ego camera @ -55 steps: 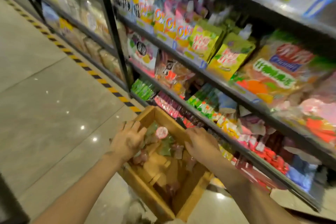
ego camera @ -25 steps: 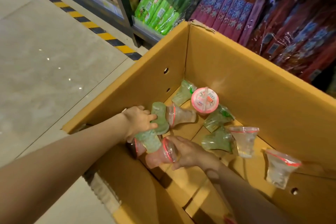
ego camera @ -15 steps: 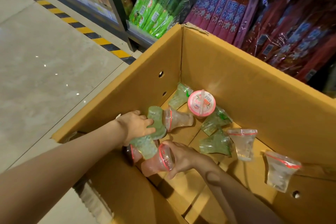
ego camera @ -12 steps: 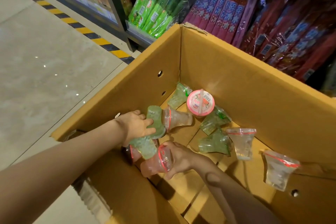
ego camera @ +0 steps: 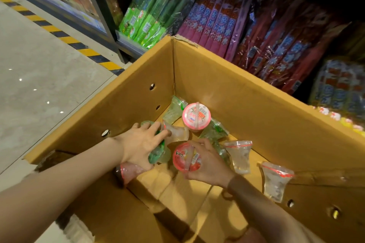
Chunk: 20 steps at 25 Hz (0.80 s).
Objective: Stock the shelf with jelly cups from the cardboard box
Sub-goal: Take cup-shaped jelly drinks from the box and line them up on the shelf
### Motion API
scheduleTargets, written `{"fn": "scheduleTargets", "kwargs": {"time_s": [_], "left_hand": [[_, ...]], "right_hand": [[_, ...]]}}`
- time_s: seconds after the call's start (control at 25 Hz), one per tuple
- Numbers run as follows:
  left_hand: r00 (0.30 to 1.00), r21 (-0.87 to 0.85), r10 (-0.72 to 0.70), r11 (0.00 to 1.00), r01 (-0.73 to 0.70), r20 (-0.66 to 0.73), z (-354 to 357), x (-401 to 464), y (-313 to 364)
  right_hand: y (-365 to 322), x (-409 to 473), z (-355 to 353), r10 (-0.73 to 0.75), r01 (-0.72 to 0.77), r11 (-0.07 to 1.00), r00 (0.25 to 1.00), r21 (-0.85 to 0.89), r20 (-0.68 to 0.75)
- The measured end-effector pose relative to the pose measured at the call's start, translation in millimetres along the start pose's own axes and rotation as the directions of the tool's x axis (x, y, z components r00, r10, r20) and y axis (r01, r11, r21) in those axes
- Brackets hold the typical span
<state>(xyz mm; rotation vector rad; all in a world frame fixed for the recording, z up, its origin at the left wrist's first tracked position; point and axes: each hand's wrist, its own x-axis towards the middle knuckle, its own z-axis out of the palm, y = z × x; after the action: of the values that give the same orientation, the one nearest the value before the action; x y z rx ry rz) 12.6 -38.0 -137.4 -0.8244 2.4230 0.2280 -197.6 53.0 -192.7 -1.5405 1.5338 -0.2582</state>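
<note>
Plainly, the jelly cups are small, light things: thin clear plastic tapering to a narrow base, sealed on top with a foil film, so they look stiff enough at the rim but likely to dent at the wall and slick to the fingers. The safest hold is round the wide rim, just under the seal, not on the film itself. The right hand (ego camera: 209, 163) grips a red-lidded cup (ego camera: 186, 157) that way, lid facing up, low in the cardboard box (ego camera: 246, 108). The left hand (ego camera: 139, 144), at nine o'clock of it, closes over a green cup (ego camera: 159, 153), fingers stretching towards a clear cup (ego camera: 177, 133) at its one o'clock. An upright pink-lidded cup (ego camera: 196, 116) stands at twelve o'clock; two clear cups with red rims (ego camera: 240, 156) lie on their sides at three o'clock. Beyond the box, at twelve to two o'clock, the shelf (ego camera: 128, 42) holds long packets of ice pops (ego camera: 215, 23).
</note>
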Motion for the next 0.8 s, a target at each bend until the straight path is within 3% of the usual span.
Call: {"fn": "scheduleTargets", "kwargs": {"time_s": [0.2, 0.4, 0.56, 0.68, 0.8], "left_hand": [[0.955, -0.231, -0.191, 0.963, 0.138, -0.226, -16.5, 18.4, 13.9], [0.838, -0.328, -0.306, 0.930, 0.163, -0.452, -36.3, 37.5, 32.6], [0.754, -0.539, -0.427, 0.834, 0.116, -0.499, -44.2, 60.8, 39.9], [0.699, -0.591, -0.439, 0.806, 0.028, -0.565, -47.5, 79.6, 44.1], [0.674, -0.618, -0.456, 0.786, 0.000, -0.581, -48.4, 91.6, 46.9]], "right_hand": [[5.8, -9.2, -36.5, 0.063, -0.029, 0.992, 0.954, 0.120, -0.293], [8.2, -10.0, -58.1, 0.003, -0.006, 1.000, 0.845, -0.004, -0.535], [12.3, -6.2, -52.9, 0.006, -0.077, 0.993, 0.798, -0.092, -0.602], [11.9, -0.6, -47.7, 0.060, -0.102, 0.994, 0.731, -0.023, -0.680], [12.0, 0.7, -45.2, 0.098, -0.077, 0.995, 0.745, 0.061, -0.660]]}}
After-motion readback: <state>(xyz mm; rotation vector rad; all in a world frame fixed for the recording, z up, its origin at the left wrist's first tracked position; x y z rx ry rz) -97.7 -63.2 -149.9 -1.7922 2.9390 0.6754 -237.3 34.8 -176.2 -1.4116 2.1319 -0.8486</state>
